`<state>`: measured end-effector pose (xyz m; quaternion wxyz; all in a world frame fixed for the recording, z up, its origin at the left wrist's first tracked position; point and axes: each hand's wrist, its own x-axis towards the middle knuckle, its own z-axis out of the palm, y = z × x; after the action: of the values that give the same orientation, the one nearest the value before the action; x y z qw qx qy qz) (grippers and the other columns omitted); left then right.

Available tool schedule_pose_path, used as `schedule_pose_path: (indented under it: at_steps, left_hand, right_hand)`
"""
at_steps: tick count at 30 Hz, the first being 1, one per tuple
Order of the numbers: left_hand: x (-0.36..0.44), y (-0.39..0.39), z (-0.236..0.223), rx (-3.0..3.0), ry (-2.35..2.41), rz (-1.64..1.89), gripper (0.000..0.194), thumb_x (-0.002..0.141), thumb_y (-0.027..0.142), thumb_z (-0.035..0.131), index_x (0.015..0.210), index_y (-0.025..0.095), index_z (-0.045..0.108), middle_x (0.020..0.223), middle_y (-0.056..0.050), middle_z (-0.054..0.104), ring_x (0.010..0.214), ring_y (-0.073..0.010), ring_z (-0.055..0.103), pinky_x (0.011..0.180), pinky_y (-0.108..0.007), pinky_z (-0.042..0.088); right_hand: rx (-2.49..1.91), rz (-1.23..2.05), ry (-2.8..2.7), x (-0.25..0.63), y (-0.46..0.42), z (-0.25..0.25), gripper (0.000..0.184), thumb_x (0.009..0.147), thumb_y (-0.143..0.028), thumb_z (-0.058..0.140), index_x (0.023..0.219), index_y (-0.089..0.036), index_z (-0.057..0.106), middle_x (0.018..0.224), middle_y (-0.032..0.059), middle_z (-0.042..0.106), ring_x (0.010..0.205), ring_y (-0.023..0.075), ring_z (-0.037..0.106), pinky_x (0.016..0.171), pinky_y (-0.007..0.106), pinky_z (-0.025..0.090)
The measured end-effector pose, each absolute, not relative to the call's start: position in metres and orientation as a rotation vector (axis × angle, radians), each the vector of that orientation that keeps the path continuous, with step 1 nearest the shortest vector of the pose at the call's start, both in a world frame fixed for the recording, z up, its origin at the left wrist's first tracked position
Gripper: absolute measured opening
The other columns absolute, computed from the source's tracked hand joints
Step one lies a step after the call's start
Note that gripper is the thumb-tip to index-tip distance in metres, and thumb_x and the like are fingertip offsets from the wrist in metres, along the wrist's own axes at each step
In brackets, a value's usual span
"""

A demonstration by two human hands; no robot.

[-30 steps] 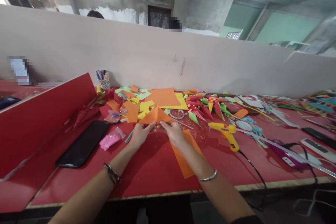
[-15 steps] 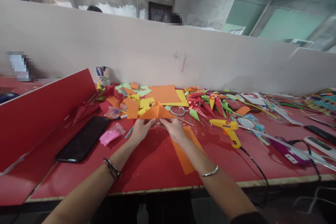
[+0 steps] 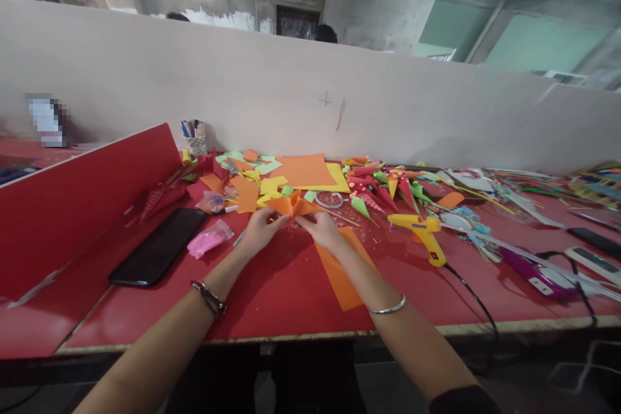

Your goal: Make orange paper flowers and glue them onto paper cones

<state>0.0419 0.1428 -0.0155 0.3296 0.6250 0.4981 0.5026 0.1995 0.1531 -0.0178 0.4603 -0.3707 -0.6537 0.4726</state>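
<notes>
A folded piece of orange paper [image 3: 295,204] stands up between my two hands above the red table [image 3: 272,297]. Its near edge is pinched by my left hand [image 3: 263,228] on the left side and by my right hand [image 3: 321,229] on the right, thumbs towards the middle. The fingertips are partly hidden behind the paper and thumbs. An orange paper strip [image 3: 344,272] lies flat under my right wrist. Beyond the hands are loose orange and yellow sheets [image 3: 310,171] and a clear ring-shaped roll [image 3: 330,199].
A yellow glue gun [image 3: 422,233] with a black cord lies to the right, near a purple power strip [image 3: 538,275]. Small paper cones [image 3: 388,187] are heaped at the back. On the left are a black phone [image 3: 160,249], a pink packet [image 3: 209,239] and a red board [image 3: 87,207].
The orange paper has gone from a wide, spread shape to a narrower one, with its sides folded up towards the middle. Both hands stay pinched on it. The view has shifted slightly.
</notes>
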Motion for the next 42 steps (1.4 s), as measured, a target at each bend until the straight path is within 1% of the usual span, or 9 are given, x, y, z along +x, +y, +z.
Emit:
schedule_pose_path:
  at_steps: [7, 14, 19, 23, 30, 33, 35, 38, 42]
  left_hand:
    - [0.043, 0.139, -0.013, 1.675, 1.150, 1.244, 0.018, 0.062, 0.032, 0.060, 0.064, 0.015, 0.057, 0.053, 0.004, 0.053, 0.047, -0.0075, 0.043, 0.044, -0.018, 0.032]
    - [0.046, 0.144, -0.018, 1.539, 1.130, 1.276, 0.018, 0.056, 0.030, 0.061, 0.062, 0.013, 0.058, 0.055, 0.001, 0.057, 0.051, -0.0094, 0.048, 0.049, -0.020, 0.037]
    - [0.044, 0.144, -0.017, 1.575, 1.201, 1.232, 0.021, 0.057, 0.031, 0.062, 0.049, 0.013, 0.055, 0.043, 0.003, 0.050, 0.040, -0.0059, 0.039, 0.040, -0.017, 0.027]
    - [0.045, 0.141, -0.013, 1.614, 1.260, 1.158, 0.027, 0.060, 0.030, 0.060, 0.042, 0.012, 0.052, 0.036, 0.003, 0.046, 0.035, -0.0043, 0.034, 0.036, -0.017, 0.022]
    - [0.048, 0.140, -0.013, 1.573, 1.228, 1.165, 0.016, 0.060, 0.026, 0.059, 0.054, 0.011, 0.057, 0.044, 0.002, 0.055, 0.039, -0.0068, 0.044, 0.039, -0.017, 0.032]
    - [0.048, 0.140, -0.013, 1.554, 1.152, 1.204, 0.013, 0.061, 0.025, 0.058, 0.062, 0.012, 0.058, 0.048, 0.002, 0.058, 0.044, -0.0087, 0.050, 0.045, -0.018, 0.040]
    - [0.048, 0.139, -0.010, 1.556, 1.083, 1.220, 0.012, 0.061, 0.025, 0.057, 0.060, 0.013, 0.057, 0.048, 0.002, 0.057, 0.046, -0.0097, 0.052, 0.050, -0.020, 0.044]
    - [0.049, 0.138, -0.007, 1.554, 1.013, 1.211, 0.014, 0.061, 0.028, 0.058, 0.059, 0.013, 0.057, 0.051, 0.002, 0.059, 0.047, -0.0102, 0.054, 0.053, -0.021, 0.046]
    - [0.049, 0.139, -0.011, 1.510, 0.950, 1.181, 0.022, 0.063, 0.032, 0.058, 0.072, 0.012, 0.060, 0.062, -0.001, 0.064, 0.049, -0.0111, 0.056, 0.057, -0.024, 0.047]
  right_hand:
    - [-0.936, 1.092, -1.684, 0.200, 0.155, -0.022, 0.015, 0.069, -0.031, 0.057, 0.074, -0.017, 0.060, 0.069, 0.0009, 0.064, 0.064, 0.0151, 0.057, 0.062, 0.027, 0.043]
    - [-0.837, 1.205, -1.583, 0.198, 0.153, -0.022, 0.017, 0.069, -0.034, 0.057, 0.072, -0.018, 0.053, 0.066, -0.0013, 0.057, 0.063, 0.0119, 0.054, 0.063, 0.025, 0.042]
    - [-0.858, 1.195, -1.598, 0.197, 0.153, -0.020, 0.020, 0.069, -0.035, 0.056, 0.066, -0.018, 0.048, 0.062, -0.0025, 0.052, 0.060, 0.0119, 0.052, 0.062, 0.026, 0.040]
    - [-0.843, 1.119, -1.633, 0.196, 0.154, -0.023, 0.016, 0.071, -0.033, 0.054, 0.069, -0.019, 0.046, 0.065, -0.0024, 0.050, 0.062, 0.0124, 0.051, 0.062, 0.027, 0.040]
    - [-0.831, 1.039, -1.673, 0.195, 0.156, -0.029, 0.015, 0.076, -0.033, 0.050, 0.070, -0.020, 0.045, 0.065, -0.0030, 0.045, 0.062, 0.0125, 0.049, 0.062, 0.027, 0.041]
    - [-0.827, 1.006, -1.714, 0.195, 0.156, -0.027, 0.014, 0.076, -0.033, 0.049, 0.072, -0.020, 0.045, 0.067, -0.0021, 0.046, 0.064, 0.0126, 0.049, 0.062, 0.026, 0.041]
    - [-0.833, 0.971, -1.731, 0.196, 0.156, -0.026, 0.015, 0.076, -0.033, 0.049, 0.070, -0.020, 0.044, 0.066, -0.0020, 0.046, 0.063, 0.0125, 0.048, 0.061, 0.026, 0.040]
    - [-0.852, 0.935, -1.726, 0.196, 0.156, -0.025, 0.019, 0.077, -0.034, 0.047, 0.066, -0.020, 0.041, 0.064, -0.0023, 0.044, 0.062, 0.0121, 0.046, 0.060, 0.025, 0.038]
    - [-0.864, 0.932, -1.710, 0.196, 0.155, -0.025, 0.023, 0.078, -0.037, 0.045, 0.065, -0.020, 0.038, 0.061, -0.0035, 0.041, 0.060, 0.0116, 0.045, 0.057, 0.023, 0.036]
